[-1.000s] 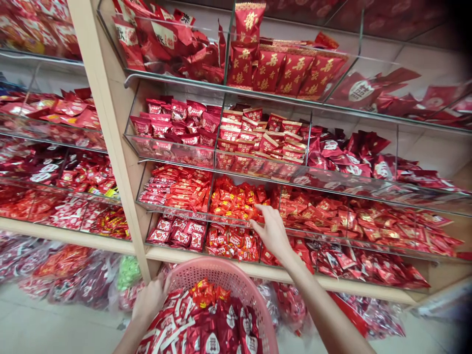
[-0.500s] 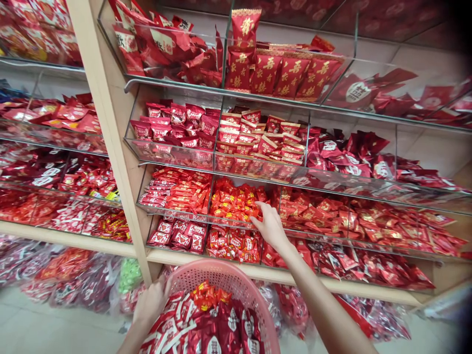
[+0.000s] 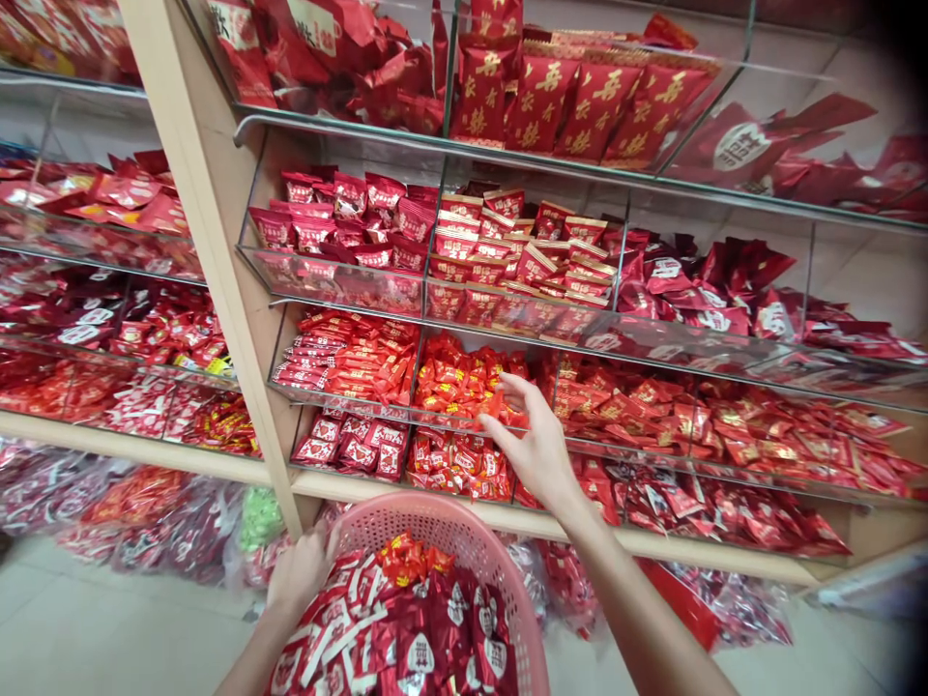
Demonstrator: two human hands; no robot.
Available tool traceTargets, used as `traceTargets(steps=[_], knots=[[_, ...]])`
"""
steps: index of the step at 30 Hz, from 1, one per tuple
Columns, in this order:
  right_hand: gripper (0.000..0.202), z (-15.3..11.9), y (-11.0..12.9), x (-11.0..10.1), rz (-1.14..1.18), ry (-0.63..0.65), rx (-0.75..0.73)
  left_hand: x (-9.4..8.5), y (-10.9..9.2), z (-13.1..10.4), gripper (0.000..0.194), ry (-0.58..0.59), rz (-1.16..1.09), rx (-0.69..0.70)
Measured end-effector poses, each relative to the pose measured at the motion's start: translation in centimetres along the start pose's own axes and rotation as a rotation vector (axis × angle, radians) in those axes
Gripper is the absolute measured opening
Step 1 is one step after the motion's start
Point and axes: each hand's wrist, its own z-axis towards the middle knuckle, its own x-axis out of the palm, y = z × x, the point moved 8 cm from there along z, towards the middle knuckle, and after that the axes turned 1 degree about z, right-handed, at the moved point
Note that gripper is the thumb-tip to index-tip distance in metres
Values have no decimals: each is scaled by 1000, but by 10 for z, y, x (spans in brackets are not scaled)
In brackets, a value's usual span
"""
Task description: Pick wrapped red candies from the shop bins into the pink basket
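A pink perforated basket (image 3: 528,619) holds red-and-white packets (image 3: 319,633), dark red packets (image 3: 420,652) and a small heap of orange-red candies (image 3: 410,559). My left hand (image 3: 301,570) has its fingers closed on the basket's left rim. At the front of a shelf bin of orange-red candies (image 3: 449,377), my right hand (image 3: 518,420) has its thumb and fingers curved toward each other. Something orange-red shows between its fingertips, like the candies behind it.
Clear-fronted shelves hold gold-trimmed packets (image 3: 522,256), pink-red packets (image 3: 348,217) and large red bags (image 3: 551,97). A wooden upright (image 3: 210,261) divides the racks. Bags of candies (image 3: 166,522) lie on the floor below the wooden ledge (image 3: 652,546).
My right hand has moved slightly down and toward me, with orange-red now between its fingertips. The view has shifted, so the upper shelves appear higher. My left hand remains at the basket rim.
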Motion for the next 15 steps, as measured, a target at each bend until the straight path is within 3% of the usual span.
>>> traceTargets(steps=[3, 7, 12, 15], knots=[[52, -20, 6, 25, 217, 87, 95, -1, -1, -1, 42, 21, 1, -4], [53, -63, -14, 84, 294, 294, 175, -7, -3, -4, 43, 22, -15, -9], [50, -132, -61, 163, -44, 757, 111, -12, -5, -7, 41, 26, -32, -16], [48, -165, -87, 192, -313, 980, 73, -11, -3, -6, 41, 27, -46, -34]])
